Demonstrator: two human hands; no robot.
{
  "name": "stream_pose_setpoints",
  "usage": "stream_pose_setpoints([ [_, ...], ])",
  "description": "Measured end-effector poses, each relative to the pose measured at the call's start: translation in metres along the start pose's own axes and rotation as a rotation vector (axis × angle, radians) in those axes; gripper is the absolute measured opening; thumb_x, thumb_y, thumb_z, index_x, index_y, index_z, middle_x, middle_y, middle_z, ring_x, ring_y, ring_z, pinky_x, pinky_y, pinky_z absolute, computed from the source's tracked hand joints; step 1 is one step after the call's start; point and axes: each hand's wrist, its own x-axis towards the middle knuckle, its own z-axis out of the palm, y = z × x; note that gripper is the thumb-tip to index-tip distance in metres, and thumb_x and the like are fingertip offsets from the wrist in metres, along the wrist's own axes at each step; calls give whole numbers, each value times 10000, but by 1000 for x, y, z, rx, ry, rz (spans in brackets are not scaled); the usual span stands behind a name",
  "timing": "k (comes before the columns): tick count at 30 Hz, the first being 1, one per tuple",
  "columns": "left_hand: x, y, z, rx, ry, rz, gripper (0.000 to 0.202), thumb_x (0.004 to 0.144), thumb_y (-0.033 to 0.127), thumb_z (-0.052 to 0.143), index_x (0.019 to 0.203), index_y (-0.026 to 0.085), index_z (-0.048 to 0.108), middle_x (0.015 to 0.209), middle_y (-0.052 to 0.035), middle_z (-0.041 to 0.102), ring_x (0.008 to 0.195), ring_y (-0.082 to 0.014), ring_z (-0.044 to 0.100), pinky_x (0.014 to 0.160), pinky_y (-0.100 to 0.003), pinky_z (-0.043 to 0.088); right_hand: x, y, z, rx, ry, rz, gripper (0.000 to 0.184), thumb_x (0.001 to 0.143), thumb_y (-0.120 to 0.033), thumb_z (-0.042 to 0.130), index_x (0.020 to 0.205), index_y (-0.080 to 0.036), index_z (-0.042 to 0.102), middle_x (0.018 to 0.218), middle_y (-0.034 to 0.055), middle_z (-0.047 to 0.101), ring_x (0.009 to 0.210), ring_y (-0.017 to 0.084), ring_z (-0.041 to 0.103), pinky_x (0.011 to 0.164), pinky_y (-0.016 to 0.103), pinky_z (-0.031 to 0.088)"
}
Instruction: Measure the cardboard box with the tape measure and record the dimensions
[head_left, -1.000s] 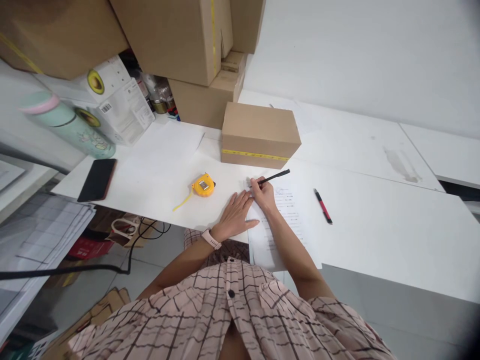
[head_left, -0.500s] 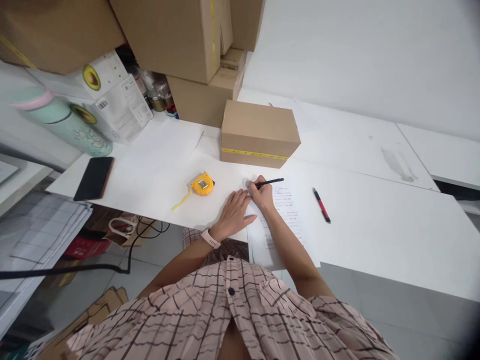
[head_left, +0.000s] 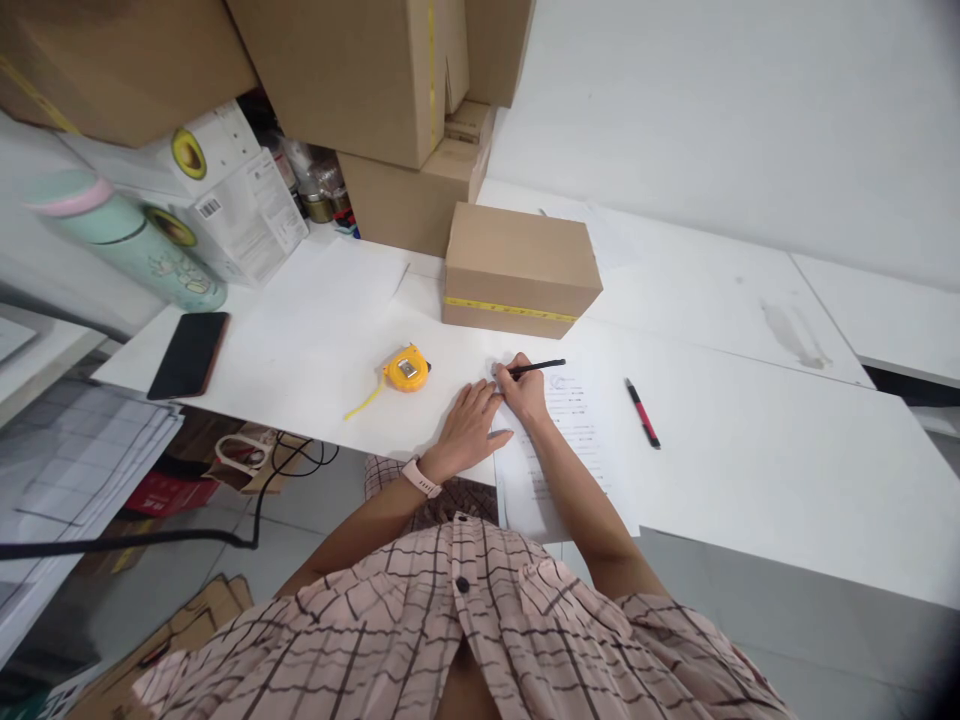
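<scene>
My right hand (head_left: 527,393) grips a black pen (head_left: 546,366), its tip low over the upper left part of a printed sheet of paper (head_left: 583,430). Whether the tip touches the paper is hidden by my fingers. Flat beside it lies my left hand (head_left: 466,428), fingers stretched out, on the table and the sheet's left edge. A yellow tape measure (head_left: 408,369) with a short length of tape pulled out rests left of my hands. To the right of the sheet is a red and black pen (head_left: 643,413). Behind my hands stands a closed cardboard box (head_left: 521,270) with a yellow printed strip.
Larger cardboard boxes (head_left: 337,80) are stacked at the back left. Near them stand white avocado-printed boxes (head_left: 251,215) and a mint green bottle (head_left: 142,250). A phone (head_left: 189,355) lies at the left end of the white table (head_left: 757,450). A black cable hangs below.
The black pen's rear end has shifted very slightly. Both hands stay in almost the same place, and the camera view has moved a touch.
</scene>
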Motion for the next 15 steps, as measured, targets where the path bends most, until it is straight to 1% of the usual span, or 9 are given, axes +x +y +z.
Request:
stream_pose_setpoints([
  [8, 0, -1, 1, 39, 2, 13, 610, 890, 419, 631, 1382, 102, 459, 1511, -205, 440, 1455, -358, 338, 1228, -517, 186, -1, -1, -1, 58, 15, -16, 248, 813, -405, 570, 678, -233, 453, 577, -59, 470, 555, 119, 427, 578, 260, 349],
  [15, 0, -2, 2, 90, -1, 9, 606, 902, 434, 616, 1388, 107, 460, 1518, -190, 442, 1460, -339, 337, 1230, -505, 200, 1, 3, 0, 76, 36, -6, 239, 792, -373, 587, 667, -232, 440, 556, -62, 469, 551, 118, 429, 561, 254, 345],
])
